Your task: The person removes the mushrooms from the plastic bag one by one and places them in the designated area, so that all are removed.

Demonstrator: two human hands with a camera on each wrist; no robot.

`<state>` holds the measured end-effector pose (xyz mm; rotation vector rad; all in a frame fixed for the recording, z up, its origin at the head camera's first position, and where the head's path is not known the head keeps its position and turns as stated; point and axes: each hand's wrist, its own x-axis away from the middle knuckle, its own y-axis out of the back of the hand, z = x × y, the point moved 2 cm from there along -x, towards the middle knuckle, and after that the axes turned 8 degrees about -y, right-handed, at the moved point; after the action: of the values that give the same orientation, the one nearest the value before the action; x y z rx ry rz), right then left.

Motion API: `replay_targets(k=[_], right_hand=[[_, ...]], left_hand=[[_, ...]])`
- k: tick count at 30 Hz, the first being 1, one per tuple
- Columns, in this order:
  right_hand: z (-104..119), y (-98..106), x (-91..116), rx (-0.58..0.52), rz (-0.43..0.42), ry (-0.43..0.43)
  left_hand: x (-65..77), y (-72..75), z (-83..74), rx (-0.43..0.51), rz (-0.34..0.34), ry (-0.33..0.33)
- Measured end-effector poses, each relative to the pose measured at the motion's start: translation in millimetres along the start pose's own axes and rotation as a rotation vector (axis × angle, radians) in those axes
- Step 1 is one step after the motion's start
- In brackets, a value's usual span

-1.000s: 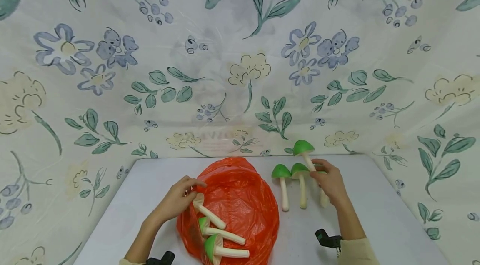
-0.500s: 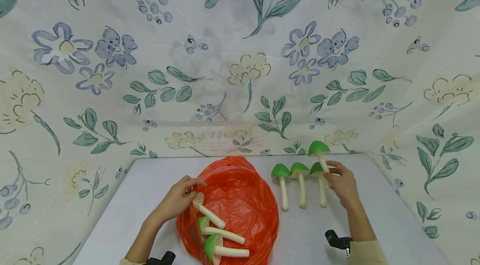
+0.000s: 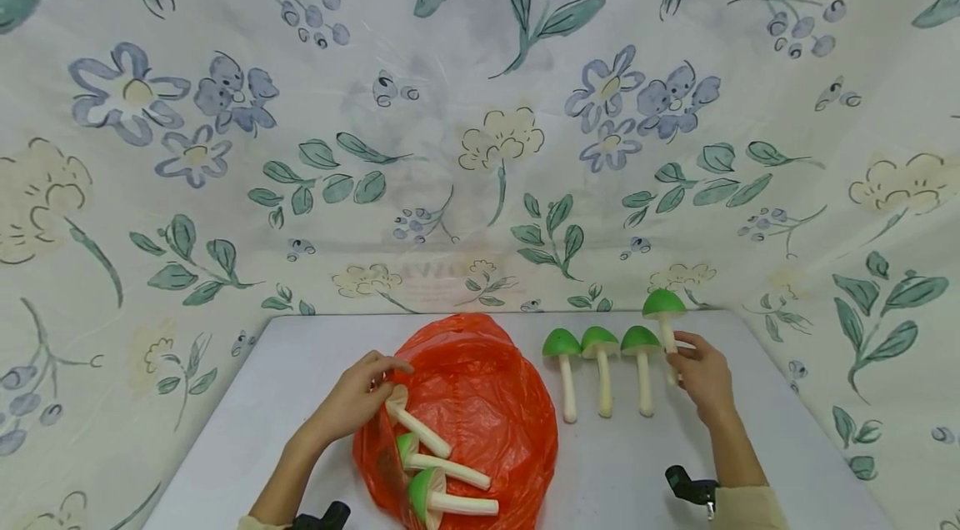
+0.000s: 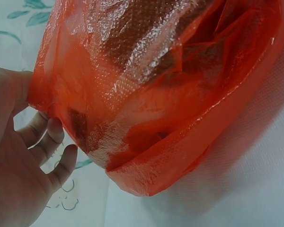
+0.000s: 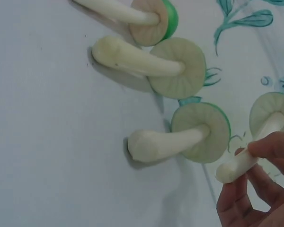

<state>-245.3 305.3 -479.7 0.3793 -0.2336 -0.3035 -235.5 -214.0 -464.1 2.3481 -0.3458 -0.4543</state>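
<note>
and here's the r hand (image 3: 707, 376) at 2 o'clock of the red bag (image 3: 525, 405), thumb n fingers narrow on the stem of the held mushroom (image 3: 667, 328), green cap toward 12. looks lifted off the surface (image 3: 600, 472), tho the gap's hard to call. step in hand, i'd say: adding it to the line-up. first mushroom (image 3: 567, 380), second mushroom (image 3: 603, 376) and third mushroom (image 3: 644, 376) lie side by side at its 9, stems toward 6. next move prob calls for squaring it w/ the third mushroom, lowering it, then easing the pinch w/o a nudge.

meanwhile l hand (image 3: 358, 392) pinches the bag rim at 10, other fingers loose. top bagged mushroom (image 3: 423, 433), mid bagged mushroom (image 3: 450, 470) and low bagged mushroom (image 3: 461, 504) lie in the bag, approx 6 to 9 o'clock.

in the way: third mushroom just beside, so little slack; patterned cloth (image 3: 457, 55) behind at 12, might bump the cap. black wrist mount (image 3: 686, 484) hangs at r hand's 6, apart from the stems.
</note>
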Motion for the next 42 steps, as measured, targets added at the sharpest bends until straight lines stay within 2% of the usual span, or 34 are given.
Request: replay_targets(k=[8, 13, 23, 28, 42], right_hand=[[-13.9, 12.9, -9.6, 0.033, 0.002, -0.016], [-23.9, 18.5, -13.6, 0.040, 0.002, -0.056], [-38.9, 27.5, -20.0, 0.090, 0.024, -0.106], [-42.2, 30.2, -24.1, 0.109, 0.029, -0.090], [-38.0, 27.8, -27.4, 0.354, 0.028, -0.044]], left_hand=[[-0.5, 1.1, -0.2, -0.016, -0.016, -0.045], [0.0, 1.8, -0.9, -0.023, -0.013, -0.061], [1.3, 3.2, 2.2, -0.016, -0.004, -0.012], [1.9, 3.6, 3.5, -0.019, -0.010, -0.005], [5.6, 6.5, 3.2, -0.016, -0.010, 0.028]])
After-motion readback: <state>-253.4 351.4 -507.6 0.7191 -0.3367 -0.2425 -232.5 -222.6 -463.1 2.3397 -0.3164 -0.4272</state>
